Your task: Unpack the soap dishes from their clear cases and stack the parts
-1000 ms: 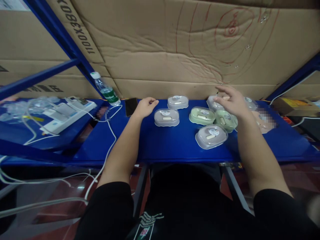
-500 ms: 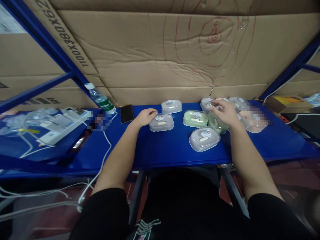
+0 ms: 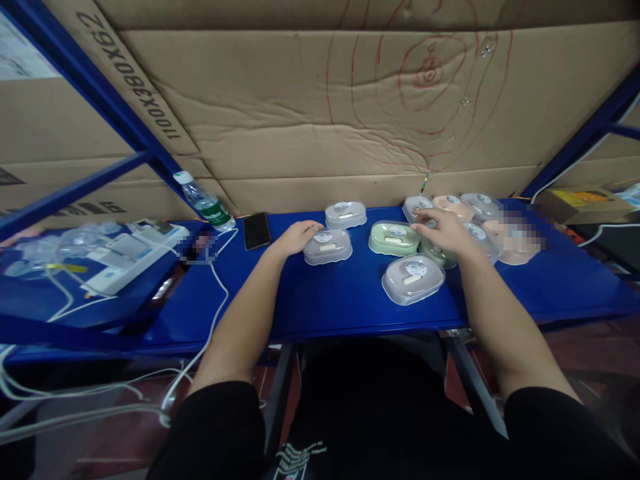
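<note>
My left hand (image 3: 299, 239) rests at the back left corner of a grey oval plastic box (image 3: 327, 249) with a clear cover, its fingers stretched out along the rim. My right hand (image 3: 443, 230) hovers over or touches a darker green box (image 3: 436, 252), fingers and thumb apart; contact is hard to make out. Left of it lies a light green box (image 3: 393, 239), with a grey box (image 3: 413, 280) in front. Behind the right fingers is another grey box (image 3: 416, 203), beside a peach box (image 3: 453, 205). One more grey box (image 3: 345, 215) stands near the cardboard.
More grey and peach boxes (image 3: 510, 247) crowd the right side, partly blurred out. A phone (image 3: 257, 231) and a water bottle (image 3: 210, 208) lie at the left back. A white cable (image 3: 220, 293) crosses the blue table (image 3: 325, 303). Cardboard (image 3: 280, 153) walls the back.
The view has shifted slightly, moving the scene a little to the right. My right hand has come slightly down and forward, uncovering more of the peach box behind it. The boxes keep their arrangement.
</note>
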{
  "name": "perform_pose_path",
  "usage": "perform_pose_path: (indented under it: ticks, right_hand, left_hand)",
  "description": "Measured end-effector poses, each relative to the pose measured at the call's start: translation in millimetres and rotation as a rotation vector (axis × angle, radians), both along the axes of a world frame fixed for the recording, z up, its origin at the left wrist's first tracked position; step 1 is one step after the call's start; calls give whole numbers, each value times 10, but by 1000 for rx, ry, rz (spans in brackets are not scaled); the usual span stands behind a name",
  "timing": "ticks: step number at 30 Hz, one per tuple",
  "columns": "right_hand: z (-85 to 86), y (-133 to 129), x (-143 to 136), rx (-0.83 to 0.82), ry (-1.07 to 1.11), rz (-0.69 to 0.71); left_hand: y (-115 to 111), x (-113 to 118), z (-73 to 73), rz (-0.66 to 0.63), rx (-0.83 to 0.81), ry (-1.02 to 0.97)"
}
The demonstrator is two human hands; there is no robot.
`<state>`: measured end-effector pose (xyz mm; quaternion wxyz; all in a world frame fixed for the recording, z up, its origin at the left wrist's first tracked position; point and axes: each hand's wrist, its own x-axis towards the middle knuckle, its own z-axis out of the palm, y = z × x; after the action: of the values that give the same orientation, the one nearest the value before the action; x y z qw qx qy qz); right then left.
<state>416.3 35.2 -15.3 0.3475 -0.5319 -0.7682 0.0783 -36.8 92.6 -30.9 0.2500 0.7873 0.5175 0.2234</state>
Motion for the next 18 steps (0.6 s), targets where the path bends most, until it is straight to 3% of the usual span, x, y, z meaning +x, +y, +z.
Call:
perform_pose_path:
  ticks: [10, 18]
  right_hand:
    - [-19, -1, -19, -24, 0, -7]
    - [-36, 14, 6, -33, 3, -13]
  left_hand:
    - [-97, 94, 56, -49, 86, 83]
    - [-169, 154, 137, -146, -24, 35]
